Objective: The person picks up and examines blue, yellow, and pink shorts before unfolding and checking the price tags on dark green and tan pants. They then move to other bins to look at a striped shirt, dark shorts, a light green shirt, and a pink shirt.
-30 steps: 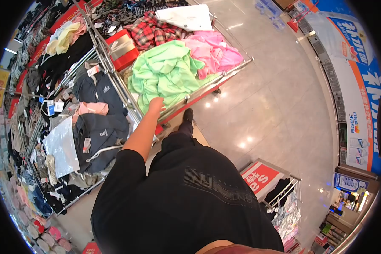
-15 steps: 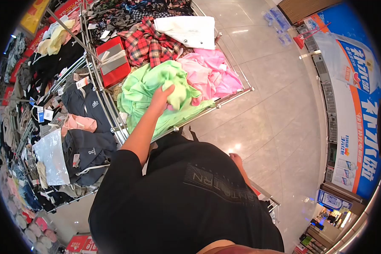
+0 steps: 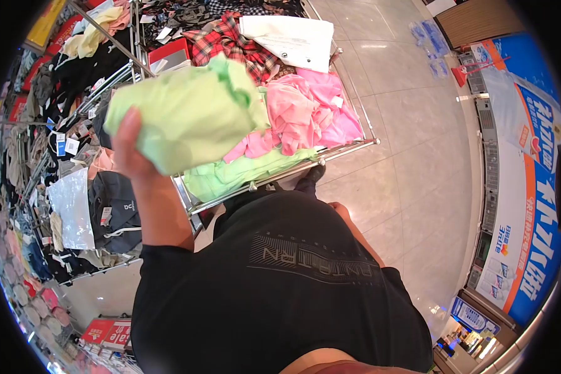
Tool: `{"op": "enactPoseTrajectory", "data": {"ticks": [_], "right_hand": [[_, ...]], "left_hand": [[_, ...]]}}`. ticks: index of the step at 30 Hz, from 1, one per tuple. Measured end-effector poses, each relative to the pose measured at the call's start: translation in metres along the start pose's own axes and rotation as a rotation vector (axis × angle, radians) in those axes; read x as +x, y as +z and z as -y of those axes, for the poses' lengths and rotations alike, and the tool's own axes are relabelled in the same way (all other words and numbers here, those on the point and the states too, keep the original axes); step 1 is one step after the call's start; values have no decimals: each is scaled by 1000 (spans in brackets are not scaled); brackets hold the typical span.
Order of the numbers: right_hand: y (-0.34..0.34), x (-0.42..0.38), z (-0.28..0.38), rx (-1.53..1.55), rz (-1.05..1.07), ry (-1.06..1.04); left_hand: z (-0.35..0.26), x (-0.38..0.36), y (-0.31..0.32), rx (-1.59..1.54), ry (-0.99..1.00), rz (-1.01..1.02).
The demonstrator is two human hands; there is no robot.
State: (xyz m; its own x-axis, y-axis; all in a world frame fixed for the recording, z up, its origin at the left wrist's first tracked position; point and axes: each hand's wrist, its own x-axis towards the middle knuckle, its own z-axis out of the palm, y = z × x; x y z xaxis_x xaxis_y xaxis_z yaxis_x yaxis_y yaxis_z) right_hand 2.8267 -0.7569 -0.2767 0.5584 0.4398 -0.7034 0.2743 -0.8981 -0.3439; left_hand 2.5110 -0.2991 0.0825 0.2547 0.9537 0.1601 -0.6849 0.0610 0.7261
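Observation:
My left hand [image 3: 133, 146] grips a light green garment [image 3: 187, 115] and holds it raised above the metal-framed display bin [image 3: 287, 169]. The thumb lies over the near side of the cloth, while the other fingers are hidden behind it. Below it, more light green clothing [image 3: 230, 177] lies along the bin's front edge. Pink garments [image 3: 299, 112] are heaped just to the right. Beyond the raised cloth are a red plaid shirt [image 3: 230, 43] and a white garment with metal eyelets [image 3: 293, 40]. My right hand [image 3: 340, 210] hangs beside my body, its fingers mostly hidden by my black shirt.
A red box [image 3: 171, 53] is partly covered behind the green cloth. Racks to the left carry dark trousers [image 3: 112, 202] and a clear plastic bag [image 3: 71, 209]. Grey floor tiles [image 3: 411, 156] run along the right, towards a blue and white banner [image 3: 530, 206] and bundled bottles [image 3: 429, 40].
My left hand has lifted the green garment off the pile and brought it left and closer to me. More of the pink clothes and the green layer underneath shows. My right hand is more hidden.

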Motion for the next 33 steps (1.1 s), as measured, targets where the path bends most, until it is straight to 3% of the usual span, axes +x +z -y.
{"op": "enactPoseTrajectory", "data": {"ticks": [3, 6, 9, 12, 15, 18, 21, 24, 25, 27, 30, 32, 33], "right_hand": [[-27, 14, -4, -24, 19, -23], [-49, 36, -14, -65, 37, -45], [-71, 57, -24, -135, 70, -71], [-103, 71, -20, -185, 15, -142], [-135, 83, -21, -116, -2, -132], [-161, 84, -25, -44, 6, -92], [-178, 95, -57, -12, 10, -73], [-174, 124, -134, 40, 25, -49], [-183, 122, -150, -42, 41, -125], [-200, 120, -175, -214, 82, -286], [-197, 145, -222, -156, 86, -1], [-212, 156, -235, -218, 60, -53], [-216, 161, -238, -244, 48, -75]], "left_hand": [[-11, -13, -5, 23, -8, -148], [-8, -13, -6, 356, 50, -254], [4, -3, 10, 924, 7, -327], [54, 6, -8, 1241, 138, -291], [111, 9, 13, 1309, 150, -250], [185, 17, 23, 1320, -98, -54], [279, 13, 7, 1329, -358, -11], [371, -11, -20, 1546, -224, -51], [393, -19, -24, 1480, -339, -36], [421, -38, -35, 1344, -562, -23], [452, -74, -39, 1576, -782, 194], [468, -90, -52, 1556, -818, 389], [465, -97, -51, 1415, -878, 313]]}}
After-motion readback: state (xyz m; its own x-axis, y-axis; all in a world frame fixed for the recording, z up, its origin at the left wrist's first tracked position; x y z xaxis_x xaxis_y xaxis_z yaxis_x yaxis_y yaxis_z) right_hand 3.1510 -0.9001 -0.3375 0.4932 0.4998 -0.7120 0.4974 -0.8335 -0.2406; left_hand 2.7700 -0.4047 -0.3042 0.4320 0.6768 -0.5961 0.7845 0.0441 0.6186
